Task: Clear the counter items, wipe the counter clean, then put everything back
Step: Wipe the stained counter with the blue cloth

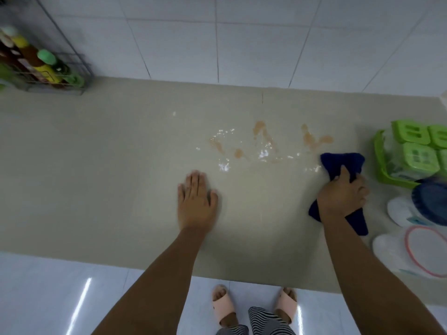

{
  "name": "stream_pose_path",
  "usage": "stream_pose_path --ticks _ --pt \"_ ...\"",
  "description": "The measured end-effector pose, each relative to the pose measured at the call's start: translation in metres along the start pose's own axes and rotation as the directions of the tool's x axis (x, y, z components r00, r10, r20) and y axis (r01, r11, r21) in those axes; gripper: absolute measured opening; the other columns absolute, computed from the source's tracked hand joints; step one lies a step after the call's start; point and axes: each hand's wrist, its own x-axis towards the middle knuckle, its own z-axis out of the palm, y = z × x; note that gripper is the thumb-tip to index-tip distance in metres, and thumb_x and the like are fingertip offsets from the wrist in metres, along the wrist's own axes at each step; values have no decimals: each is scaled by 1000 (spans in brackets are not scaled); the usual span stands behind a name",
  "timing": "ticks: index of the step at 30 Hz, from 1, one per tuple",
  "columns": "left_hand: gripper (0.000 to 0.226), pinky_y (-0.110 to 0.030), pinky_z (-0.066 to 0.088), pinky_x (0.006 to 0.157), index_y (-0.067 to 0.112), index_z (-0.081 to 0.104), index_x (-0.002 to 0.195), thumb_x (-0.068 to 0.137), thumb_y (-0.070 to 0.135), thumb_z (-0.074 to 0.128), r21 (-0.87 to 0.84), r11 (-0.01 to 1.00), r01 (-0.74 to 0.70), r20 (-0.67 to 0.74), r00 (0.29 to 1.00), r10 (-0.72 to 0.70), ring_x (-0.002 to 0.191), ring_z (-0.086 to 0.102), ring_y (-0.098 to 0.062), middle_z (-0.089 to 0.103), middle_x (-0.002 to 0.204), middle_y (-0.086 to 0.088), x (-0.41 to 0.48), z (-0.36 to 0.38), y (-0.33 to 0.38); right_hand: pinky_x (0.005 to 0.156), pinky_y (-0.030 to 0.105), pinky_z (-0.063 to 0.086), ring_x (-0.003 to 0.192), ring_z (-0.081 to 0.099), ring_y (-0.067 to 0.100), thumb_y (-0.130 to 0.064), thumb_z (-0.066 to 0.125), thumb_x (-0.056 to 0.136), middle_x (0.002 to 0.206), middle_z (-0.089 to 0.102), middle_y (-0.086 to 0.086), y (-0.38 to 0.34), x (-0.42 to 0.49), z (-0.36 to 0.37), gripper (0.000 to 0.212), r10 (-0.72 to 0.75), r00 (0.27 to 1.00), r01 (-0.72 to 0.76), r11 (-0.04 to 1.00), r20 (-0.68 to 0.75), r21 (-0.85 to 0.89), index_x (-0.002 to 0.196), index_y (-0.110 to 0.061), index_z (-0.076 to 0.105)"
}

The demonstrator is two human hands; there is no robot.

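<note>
White wall tiles back a beige table (pixel 96 165), cleared in the middle. Her left hand (pixel 196 201) lies open and flat on it; the right hand (pixel 342 193) grips a bunched blue cloth (pixel 342 162). Brownish spills (pixel 263 141) sit just beyond both hands. A wide swipe rightward could knock the green basket (pixel 382 160) and plates (pixel 401 211) crowded beside that hand.
</note>
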Motion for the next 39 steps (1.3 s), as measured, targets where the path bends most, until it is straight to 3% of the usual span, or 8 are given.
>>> stream_pose_path --ticks 5,7,13,19,26,32,34,39 --pt "74 -38 -1 121 14 17 152 88 48 8 15 1000 5 18 1000 -5 149 5 -15 12 161 -4 1 3 -5 87 46 43 103 52 40 -11 52 94 139 49 19 -10 -47 6 39 -431 901 432 902 51 -5 132 -20 56" --pt "73 -39 2 121 14 18 152 89 48 9 18 1000 2 11 1000 -2 149 6 -16 14 161 -4 2 4 -4 80 44 47 92 54 38 -6 59 89 134 55 16 11 -67 0 43 -474 880 475 879 44 -33 129 -21 60" --pt "73 -40 4 121 12 21 151 89 48 11 13 1000 1 9 1000 -2 149 9 -17 17 160 -6 2 2 0 90 48 38 109 48 42 -9 47 95 145 45 13 38 -41 -15 43 -26 999 26 1000 -29 -1 133 -26 55" --pt "73 -38 3 121 13 21 151 88 49 11 3 1000 4 -2 1000 -4 149 9 -16 16 160 -4 0 4 0 102 47 27 131 34 37 -18 40 98 154 29 10 3 22 -1 43 315 947 -308 946 -59 102 140 -30 46" --pt "72 -39 4 120 13 22 151 89 47 14 14 1000 4 -6 1000 -4 149 10 -17 18 160 -5 2 4 0 101 43 30 121 40 35 -23 40 101 154 32 5 -51 19 15 42 -148 978 150 989 148 -5 141 -31 44" --pt "75 -38 2 120 14 20 152 86 49 9 -1 1000 -1 0 1000 1 149 8 -17 15 160 -4 1 2 0 90 42 41 103 52 30 -17 55 95 145 47 5 -24 -73 5 42 -587 781 592 805 213 47 135 -29 53" --pt "75 -39 3 121 12 19 152 87 49 13 -8 1000 22 -31 999 -22 149 8 -19 14 160 -6 0 1 0 83 42 45 94 54 32 -11 62 89 138 53 8 7 -89 -2 43 -606 777 615 789 168 2 130 -26 58" --pt "76 -45 1 121 9 12 152 88 50 18 14 996 86 -35 996 -86 149 2 -21 8 161 -10 1 -1 3 82 51 44 95 53 43 -5 57 91 133 55 19 39 -44 -13 37 -389 921 389 921 0 -9 124 -20 63"
